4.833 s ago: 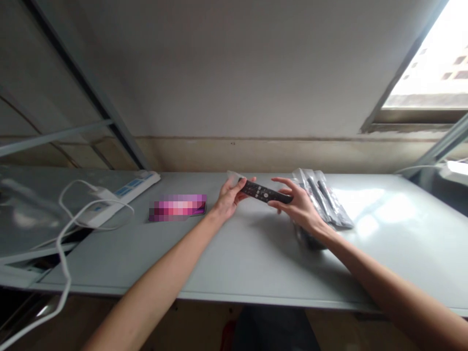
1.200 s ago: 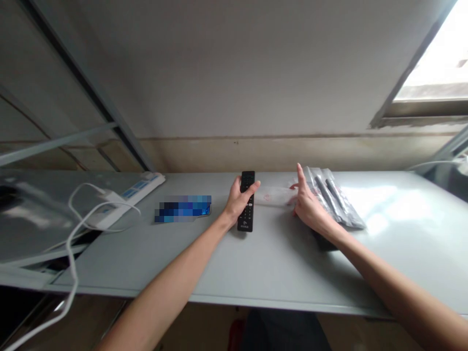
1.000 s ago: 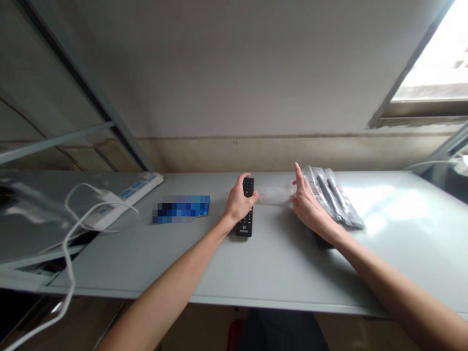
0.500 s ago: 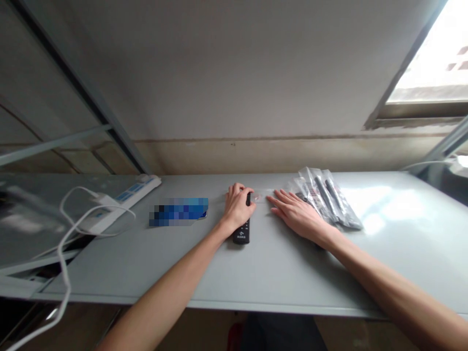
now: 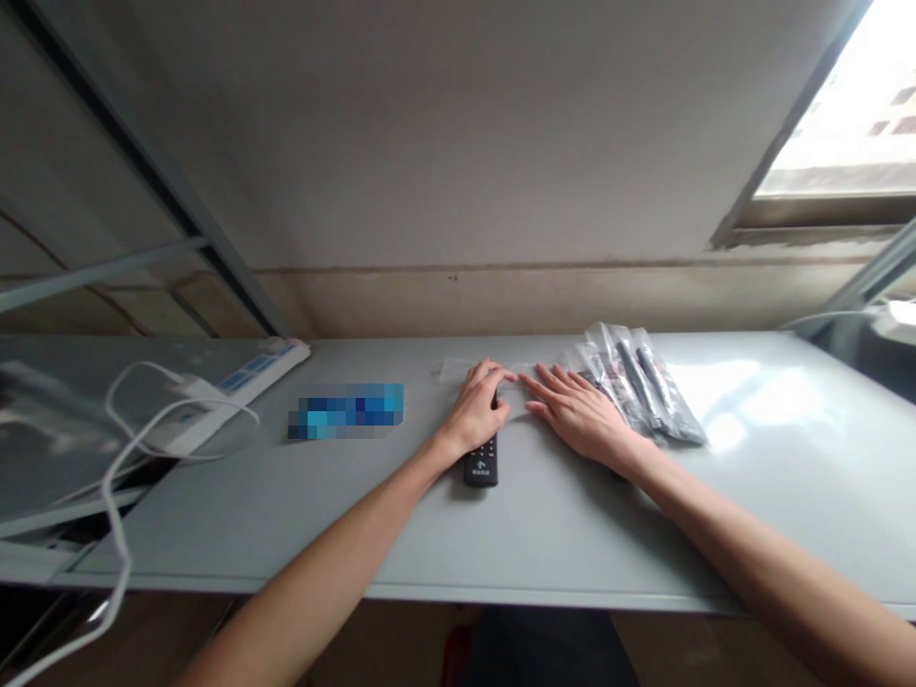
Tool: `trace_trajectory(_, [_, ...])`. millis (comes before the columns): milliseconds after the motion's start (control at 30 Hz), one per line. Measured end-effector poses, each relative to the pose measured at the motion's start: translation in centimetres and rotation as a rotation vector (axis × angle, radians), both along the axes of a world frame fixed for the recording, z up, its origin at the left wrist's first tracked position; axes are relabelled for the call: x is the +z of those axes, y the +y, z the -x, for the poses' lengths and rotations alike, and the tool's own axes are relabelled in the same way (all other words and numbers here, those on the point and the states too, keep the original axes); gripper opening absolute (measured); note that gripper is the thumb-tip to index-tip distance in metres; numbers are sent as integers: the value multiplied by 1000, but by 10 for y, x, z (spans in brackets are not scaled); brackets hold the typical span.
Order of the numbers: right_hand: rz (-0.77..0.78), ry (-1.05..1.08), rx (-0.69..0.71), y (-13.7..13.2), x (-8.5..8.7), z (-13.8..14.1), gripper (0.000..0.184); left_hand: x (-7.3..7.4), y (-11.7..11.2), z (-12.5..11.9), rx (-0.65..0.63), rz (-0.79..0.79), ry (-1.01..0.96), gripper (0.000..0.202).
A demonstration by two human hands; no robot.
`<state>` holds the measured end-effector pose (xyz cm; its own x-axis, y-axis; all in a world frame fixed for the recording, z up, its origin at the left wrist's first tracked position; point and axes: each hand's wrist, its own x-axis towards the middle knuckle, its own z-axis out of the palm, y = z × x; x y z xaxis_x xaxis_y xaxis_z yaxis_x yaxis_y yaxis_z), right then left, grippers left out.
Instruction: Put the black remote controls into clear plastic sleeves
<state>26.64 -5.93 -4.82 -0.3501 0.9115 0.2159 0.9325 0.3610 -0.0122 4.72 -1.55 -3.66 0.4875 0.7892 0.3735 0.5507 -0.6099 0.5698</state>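
Note:
A black remote control (image 5: 481,469) lies on the grey desk, its lower end toward me. My left hand (image 5: 478,410) is closed around its upper part, thumb on the right side, covering most of the buttons. My right hand (image 5: 576,410) rests flat with fingers stretched out. Something dark shows from under that hand and wrist; I cannot make out what it is. A thin clear plastic wrapper (image 5: 452,370) lies behind the left hand. Just right of my right hand are clear plastic bags (image 5: 655,391) with dark, long items in them.
A phone-sized object with a blurred-out blue face (image 5: 347,412) lies to the left. Beyond it, a white power strip (image 5: 250,382) has a looping white cable (image 5: 118,506). Metal posts frame the desk (image 5: 572,553), with a wall behind and a window at upper right.
My left hand has shifted slightly right and toward me, and the remote control has moved with it. More of the clear wrapper shows behind. The right hand stays about where it was.

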Motion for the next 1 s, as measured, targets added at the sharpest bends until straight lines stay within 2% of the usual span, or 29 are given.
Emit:
trace_trajectory(200, [-49,140,-16,0,7,0,62,8,-3,0,106,33,125,49])
trace_trajectory(367, [-97,140,-7,2,13,1,47,15,-7,0,85,-4,141,47])
trace_trajectory(500, [-82,110,35,-1,14,2,42,16,-9,-1,99,38,199,51])
trace_trajectory(800, [-34,157,119,-3,9,3,51,19,-12,-1,120,122,344,60])
trace_trajectory(1000, [29,135,76,-2,2,2,60,20,-14,1,172,141,401,63])
